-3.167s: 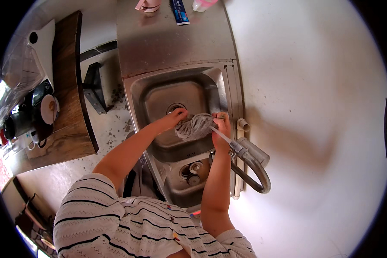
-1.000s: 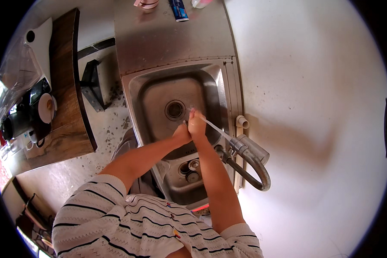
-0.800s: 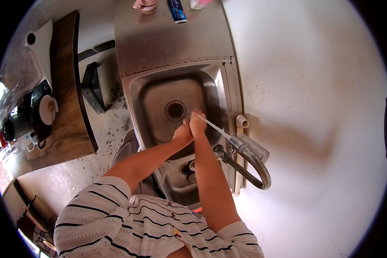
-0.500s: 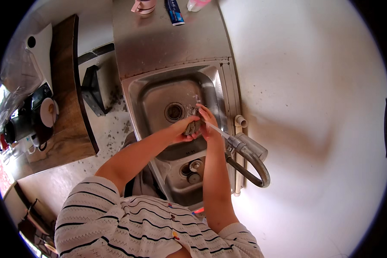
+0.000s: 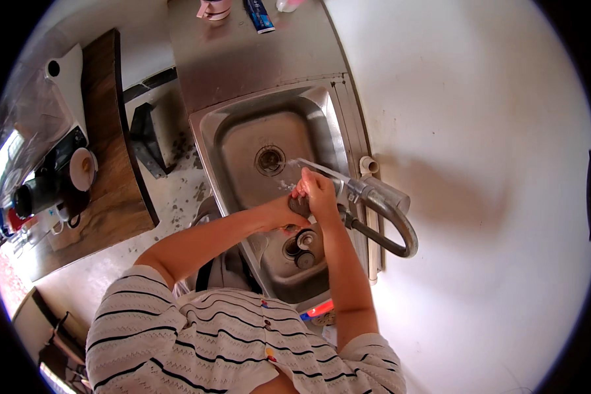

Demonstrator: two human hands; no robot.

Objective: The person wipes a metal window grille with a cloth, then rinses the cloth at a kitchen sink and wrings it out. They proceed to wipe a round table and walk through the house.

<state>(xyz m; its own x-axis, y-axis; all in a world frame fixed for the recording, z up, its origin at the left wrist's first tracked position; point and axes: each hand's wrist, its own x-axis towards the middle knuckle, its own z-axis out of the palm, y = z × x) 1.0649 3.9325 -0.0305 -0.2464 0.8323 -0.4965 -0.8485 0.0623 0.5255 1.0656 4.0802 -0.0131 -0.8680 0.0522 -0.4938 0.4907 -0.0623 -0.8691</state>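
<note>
Over the steel double-basin sink (image 5: 243,141), left hand (image 5: 282,211) and right hand (image 5: 318,197) clutched wadded grey-brown cloth (image 5: 299,206); brown wooden table (image 5: 105,125) stood left.

Has the cloth (image 5: 299,206) between left grip (image 5: 284,214) and right grip (image 5: 320,196), over the sink (image 5: 256,134). Has the faucet (image 5: 396,213) right of both grips. Beyond the sink, has the mug (image 5: 215,10) on the worktop (image 5: 243,65), left of the tube (image 5: 259,16).

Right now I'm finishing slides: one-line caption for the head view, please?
Left hand and right hand hold a bunched grey cloth above a steel sink as the faucet runs.
</note>
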